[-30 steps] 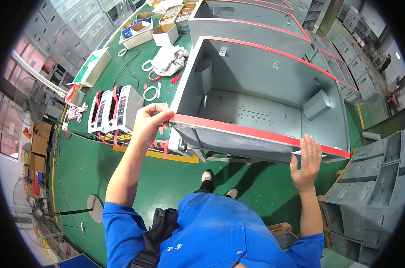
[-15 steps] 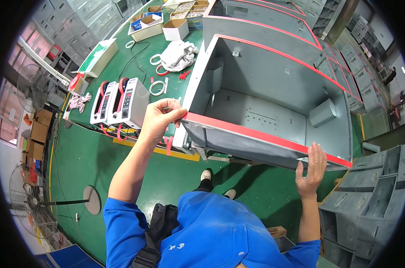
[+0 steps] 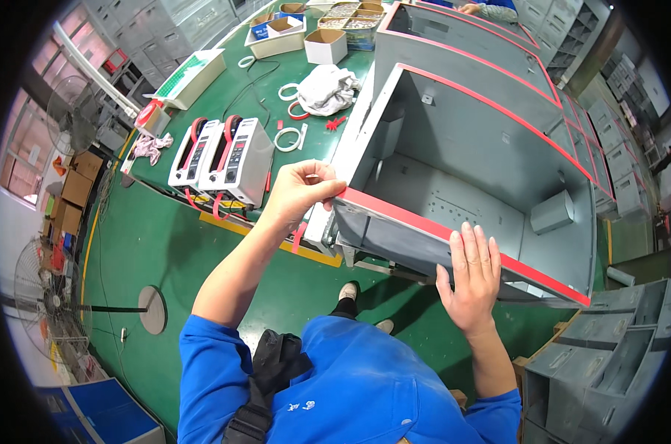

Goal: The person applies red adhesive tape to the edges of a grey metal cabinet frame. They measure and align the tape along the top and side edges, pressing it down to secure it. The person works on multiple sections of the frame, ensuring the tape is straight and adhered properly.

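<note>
A grey metal box (image 3: 454, 174), its open side facing up, has red tape (image 3: 417, 214) along its rim. At the near left corner my left hand (image 3: 303, 194) is closed, thumb and fingers pinching the tape's end. Flat against the near rim lies my right hand (image 3: 470, 281), fingers outstretched and touching the red strip at about its middle. Right of that hand the strip runs on to the box's near right corner. A small angled metal piece (image 3: 551, 211) sits inside at the right.
More red-rimmed boxes (image 3: 468, 55) stand behind, with another person's hand (image 3: 470, 9) at the far end. On the green table (image 3: 239, 96) are two white tape dispensers (image 3: 235, 159), tape rolls (image 3: 287, 139), a white cloth (image 3: 328, 89) and parts trays. Grey boxes (image 3: 594, 355) are stacked at right.
My right hand has slid left along the near rim, from near the right corner to about its middle. My left hand keeps its pinch at the left corner. The whole view has shifted.
</note>
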### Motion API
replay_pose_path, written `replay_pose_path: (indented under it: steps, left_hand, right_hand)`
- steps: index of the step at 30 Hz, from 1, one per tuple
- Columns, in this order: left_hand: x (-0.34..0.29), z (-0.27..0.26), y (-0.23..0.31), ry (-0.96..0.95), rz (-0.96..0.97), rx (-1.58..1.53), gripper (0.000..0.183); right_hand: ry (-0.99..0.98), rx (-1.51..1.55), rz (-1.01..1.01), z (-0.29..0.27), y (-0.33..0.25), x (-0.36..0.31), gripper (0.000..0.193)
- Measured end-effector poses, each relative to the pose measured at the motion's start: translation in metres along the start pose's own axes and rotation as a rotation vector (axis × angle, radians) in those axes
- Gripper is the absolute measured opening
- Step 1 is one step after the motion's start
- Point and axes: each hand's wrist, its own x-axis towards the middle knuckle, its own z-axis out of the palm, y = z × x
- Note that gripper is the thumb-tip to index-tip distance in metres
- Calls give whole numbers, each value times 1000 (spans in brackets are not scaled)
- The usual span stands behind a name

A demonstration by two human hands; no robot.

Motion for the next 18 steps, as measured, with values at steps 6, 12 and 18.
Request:
replay_pose_path:
  steps: [6,12,18]
  left_hand:
    - [0,0,3,-22,-50,-34,15]
    - [-1,1,5,-4,-71,-19,15]
    - [-1,1,9,-20,-66,50,14]
  right_hand:
    - [31,-14,4,5,-2,-1,52]
    - [22,-19,9,5,-4,-1,52]
    - [17,-30,6,6,-4,-1,51]
